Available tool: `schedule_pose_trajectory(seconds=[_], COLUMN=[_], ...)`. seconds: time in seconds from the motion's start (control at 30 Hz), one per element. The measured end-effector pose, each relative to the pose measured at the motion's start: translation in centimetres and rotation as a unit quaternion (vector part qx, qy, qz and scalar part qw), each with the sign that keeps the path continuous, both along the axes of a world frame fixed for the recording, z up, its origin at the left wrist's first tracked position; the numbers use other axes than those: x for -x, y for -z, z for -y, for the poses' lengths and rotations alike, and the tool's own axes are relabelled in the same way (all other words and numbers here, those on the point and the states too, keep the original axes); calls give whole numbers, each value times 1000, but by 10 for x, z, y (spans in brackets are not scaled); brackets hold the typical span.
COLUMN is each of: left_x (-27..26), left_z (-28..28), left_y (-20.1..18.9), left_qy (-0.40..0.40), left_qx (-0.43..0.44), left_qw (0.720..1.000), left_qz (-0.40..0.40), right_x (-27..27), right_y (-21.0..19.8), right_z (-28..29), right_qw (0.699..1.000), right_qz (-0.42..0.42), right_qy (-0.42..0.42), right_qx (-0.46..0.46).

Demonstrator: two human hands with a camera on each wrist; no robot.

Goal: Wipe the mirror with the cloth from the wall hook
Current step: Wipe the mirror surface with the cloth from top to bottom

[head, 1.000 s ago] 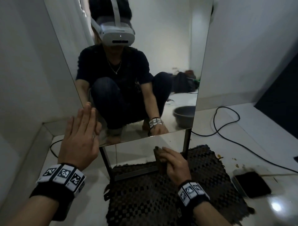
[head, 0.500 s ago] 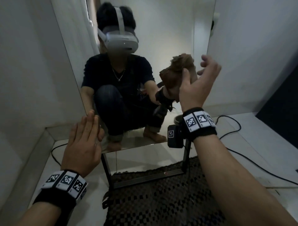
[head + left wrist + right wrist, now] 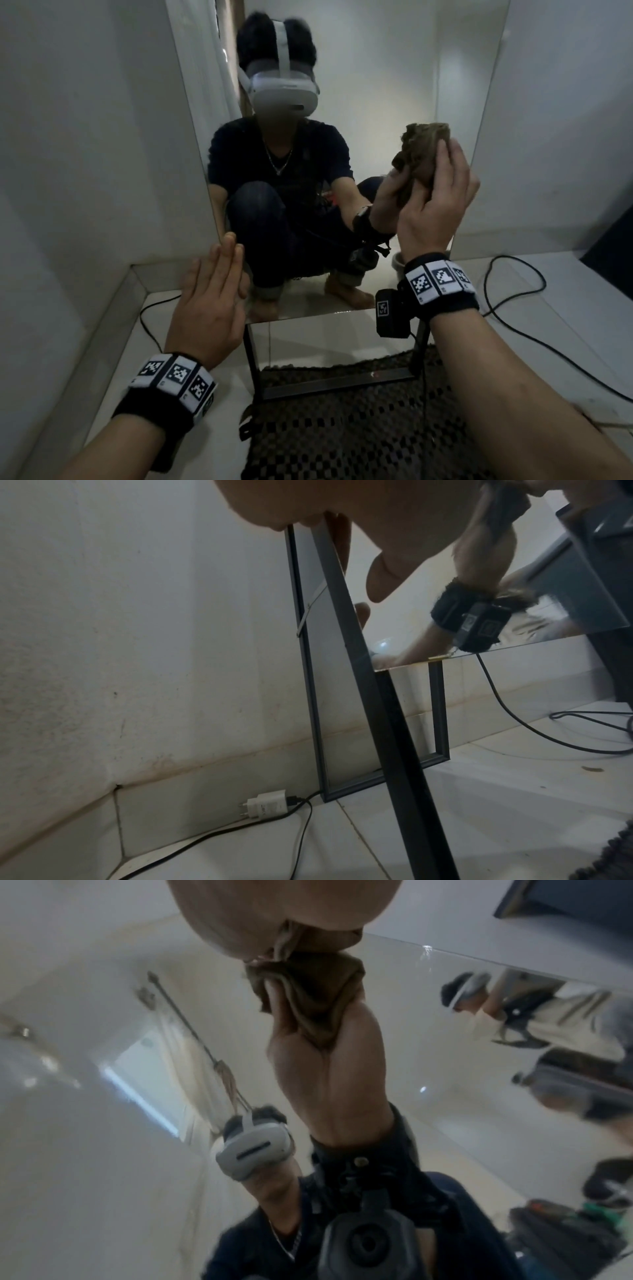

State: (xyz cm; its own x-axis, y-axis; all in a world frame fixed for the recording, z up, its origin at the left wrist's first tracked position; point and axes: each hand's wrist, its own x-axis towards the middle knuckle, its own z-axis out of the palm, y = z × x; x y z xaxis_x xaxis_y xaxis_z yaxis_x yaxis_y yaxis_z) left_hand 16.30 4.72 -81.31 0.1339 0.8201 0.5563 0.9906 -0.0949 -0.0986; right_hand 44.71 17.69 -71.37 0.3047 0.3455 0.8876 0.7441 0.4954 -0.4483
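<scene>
A tall mirror (image 3: 376,85) on a black frame (image 3: 329,380) leans in the corner of white walls. My right hand (image 3: 442,178) grips a crumpled brown cloth (image 3: 424,147) and holds it against the glass near the mirror's right edge, about halfway up. In the right wrist view the cloth (image 3: 318,941) is bunched under my palm and meets its own reflection. My left hand (image 3: 219,274) rests with straight fingers against the mirror's lower left edge. In the left wrist view the thumb (image 3: 383,582) lies in front of the glass beside the frame (image 3: 342,601).
A dark woven mat (image 3: 342,428) lies on the tiled floor under the mirror's foot. A black cable (image 3: 513,329) loops over the floor at the right. A white charger plug (image 3: 267,803) lies by the left wall. A dark panel (image 3: 613,253) stands at far right.
My right hand has risen with the cloth from the mirror's bottom rail to the right side of the glass. My left hand has stayed at the left edge.
</scene>
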Motion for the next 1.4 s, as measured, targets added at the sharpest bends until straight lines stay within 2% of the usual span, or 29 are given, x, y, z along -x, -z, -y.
schedule_pose_trajectory(seconds=[0.07, 0.1, 0.2, 0.3, 0.4, 0.53, 0.6, 0.67, 0.73, 0.77, 0.83, 0.93, 1.0, 1.07, 1.17, 1.3, 1.4], left_x=[0, 0, 0, -1, -2, -1, 0, 2, 3, 4, 4, 2, -1, -1, 1, 3, 6], left_z=[1, 1, 0, 0, 1, 2, 3, 5, 4, 4, 4, 3, -3, -11, -14, -15, -17], left_y=[0, 0, 0, -1, -3, -4, -4, -5, -6, -7, -8, -14, -24, -29, -26, -23, -23], left_qy=[0, 0, 0, -2, -3, -1, -2, -2, 2, 5, 15, 20, 14, 7, 3, 13, 10], left_qx=[1, 4, 13, 15, 13, 16, 15, 15, 18, 20, 15, -19, -39, -40, -29, -28, -22], left_qw=[1000, 1000, 1000, 1000, 1000, 1000, 1000, 1000, 1000, 1000, 1000, 999, 998, 998, 998, 997, 998], left_qz=[3, 1, 1, 9, 9, 11, 7, -3, -5, -6, -5, 30, 50, 55, 58, 76, 56], right_x=[5, 11, 40, 55, 42, 17, 2, -4, 6, 17, 47, 83, 100, 120, 138, 116, 94], right_y=[-15, -21, -19, 20, 69, 152, 185, 195, 172, 148, 88, -8, -58, -83, -59, 25, 89], right_z=[5, 3, -4, 0, 17, 42, 59, 76, 89, 93, 91, 66, 37, 13, 0, 13, 26], right_qw=[997, 994, 977, 945, 893, 779, 752, 750, 760, 774, 825, 892, 914, 921, 903, 866, 805], right_qz=[-8, 13, 144, 269, 365, 508, 539, 543, 526, 494, 384, 259, 236, 256, 331, 393, 471], right_qy=[-50, -76, -141, -179, -262, -361, -366, -363, -377, -396, -412, -340, -280, -243, -239, -291, -357], right_qx=[-65, -82, -65, -52, -27, 72, 103, 104, 63, 36, -33, -144, -173, -163, -133, -108, -49])
